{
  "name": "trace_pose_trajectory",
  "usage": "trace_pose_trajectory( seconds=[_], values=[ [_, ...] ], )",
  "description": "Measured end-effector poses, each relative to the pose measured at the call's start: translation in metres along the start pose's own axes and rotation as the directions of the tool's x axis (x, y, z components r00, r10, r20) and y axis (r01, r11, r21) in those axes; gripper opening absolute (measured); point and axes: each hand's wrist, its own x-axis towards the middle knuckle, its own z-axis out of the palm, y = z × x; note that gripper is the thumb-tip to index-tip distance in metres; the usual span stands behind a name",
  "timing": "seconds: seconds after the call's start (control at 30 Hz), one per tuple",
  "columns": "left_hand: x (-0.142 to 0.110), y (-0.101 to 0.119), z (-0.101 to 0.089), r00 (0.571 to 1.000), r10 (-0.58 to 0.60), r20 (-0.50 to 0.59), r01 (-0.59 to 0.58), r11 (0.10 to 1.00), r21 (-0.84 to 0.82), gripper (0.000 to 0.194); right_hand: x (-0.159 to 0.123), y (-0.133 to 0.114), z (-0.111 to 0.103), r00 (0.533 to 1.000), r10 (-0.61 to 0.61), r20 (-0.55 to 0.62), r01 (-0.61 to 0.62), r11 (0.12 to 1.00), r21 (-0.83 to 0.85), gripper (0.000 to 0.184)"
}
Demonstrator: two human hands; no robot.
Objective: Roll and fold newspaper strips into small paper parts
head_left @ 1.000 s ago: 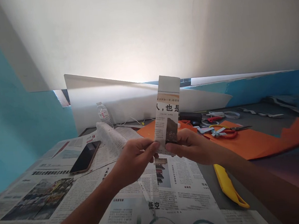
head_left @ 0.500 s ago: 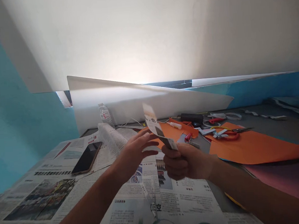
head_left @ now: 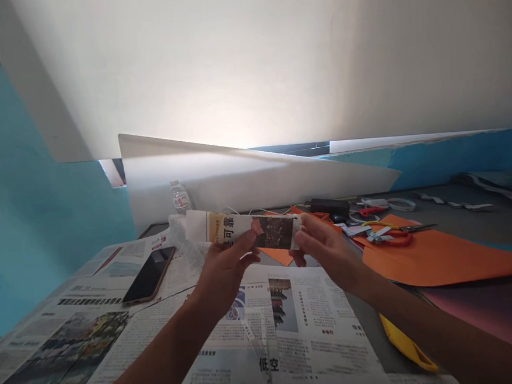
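Note:
A strip of newspaper (head_left: 241,228) with large print and a dark picture is stretched sideways between my two hands, above the table. My left hand (head_left: 226,267) pinches its lower edge near the middle, thumb on the front face. At the strip's right end, my right hand (head_left: 323,243) grips it between thumb and fingers. Below both hands lie spread newspaper sheets (head_left: 328,351), printed with text and photos. Behind the strip's left end sits a crumpled whitish sheet (head_left: 180,235), partly covered by it.
A phone (head_left: 150,275) lies on the newspaper at left. A plastic bottle (head_left: 180,196) stands behind. At right are orange paper (head_left: 444,255), scissors (head_left: 399,234), a black box (head_left: 329,205), pink paper (head_left: 479,311) and a yellow tool (head_left: 407,345). White boards (head_left: 255,180) lean at the back.
The newspaper strip has turned from upright to nearly level. My left hand has closed on it, and my right hand has shifted from a fist grip to a pinch at its end.

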Motion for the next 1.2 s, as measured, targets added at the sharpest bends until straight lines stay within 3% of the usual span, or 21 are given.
trace_pose_trajectory(
  seconds=[0.13, 0.2, 0.3, 0.37, 0.4, 0.43, 0.47, 0.5, 0.67, 0.87, 1.07, 1.13, 1.2],
  values=[
    [0.004, 0.004, -0.002, 1.000, 0.003, -0.027, -0.005, 0.998, -0.066, 0.015, -0.001, -0.010, -0.005, 0.993, -0.077, -0.093, 0.048, 0.958, -0.283, 0.036],
    [0.008, 0.021, -0.010, 0.998, 0.015, -0.059, -0.022, 0.991, -0.129, 0.019, 0.001, -0.015, -0.012, 0.998, -0.049, -0.045, 0.030, 0.932, -0.362, 0.034],
    [0.017, 0.054, -0.033, 0.992, 0.075, -0.103, -0.097, 0.970, -0.223, 0.045, 0.003, -0.025, -0.028, 0.990, 0.047, 0.134, 0.013, 0.909, -0.417, 0.030],
    [0.021, 0.066, -0.046, 0.999, 0.032, 0.036, -0.027, 0.990, -0.141, 0.053, 0.003, -0.032, -0.035, 0.949, 0.153, 0.277, -0.012, 0.893, -0.450, 0.028],
    [0.021, 0.066, -0.048, 0.985, -0.064, 0.160, 0.072, 0.996, -0.049, 0.055, 0.002, -0.035, -0.036, 0.920, 0.208, 0.331, -0.029, 0.880, -0.473, 0.027],
    [0.020, 0.062, -0.048, 0.942, -0.179, 0.283, 0.169, 0.984, 0.059, 0.057, 0.001, -0.038, -0.036, 0.896, 0.255, 0.364, -0.045, 0.867, -0.497, 0.027],
    [0.018, 0.055, -0.045, 0.868, -0.311, 0.387, 0.257, 0.949, 0.185, 0.056, 0.000, -0.040, -0.034, 0.883, 0.285, 0.372, -0.057, 0.854, -0.518, 0.026],
    [0.015, 0.045, -0.039, 0.819, -0.387, 0.423, 0.306, 0.919, 0.249, 0.054, -0.001, -0.042, -0.031, 0.884, 0.295, 0.364, -0.061, 0.843, -0.535, 0.025],
    [-0.005, 0.005, -0.004, 0.715, -0.465, 0.522, 0.300, 0.878, 0.372, 0.031, -0.007, -0.045, -0.014, 0.937, 0.222, 0.271, -0.027, 0.817, -0.576, 0.021],
    [-0.012, 0.007, -0.004, 0.658, -0.486, 0.575, 0.360, 0.874, 0.326, 0.031, -0.012, -0.046, -0.007, 0.975, 0.080, 0.205, 0.065, 0.787, -0.614, 0.013],
    [-0.014, -0.004, 0.001, 0.645, -0.492, 0.584, 0.503, 0.849, 0.160, 0.026, -0.012, -0.045, -0.006, 0.981, 0.044, 0.190, 0.080, 0.794, -0.602, 0.012],
    [-0.016, -0.005, 0.004, 0.657, -0.473, 0.587, 0.494, 0.858, 0.139, 0.021, -0.012, -0.043, -0.006, 0.989, 0.013, 0.146, 0.080, 0.785, -0.614, 0.013],
    [-0.017, -0.004, 0.005, 0.696, -0.466, 0.546, 0.463, 0.873, 0.155, 0.018, -0.012, -0.041, -0.005, 0.994, -0.028, 0.103, 0.086, 0.780, -0.620, 0.015]
  ],
)
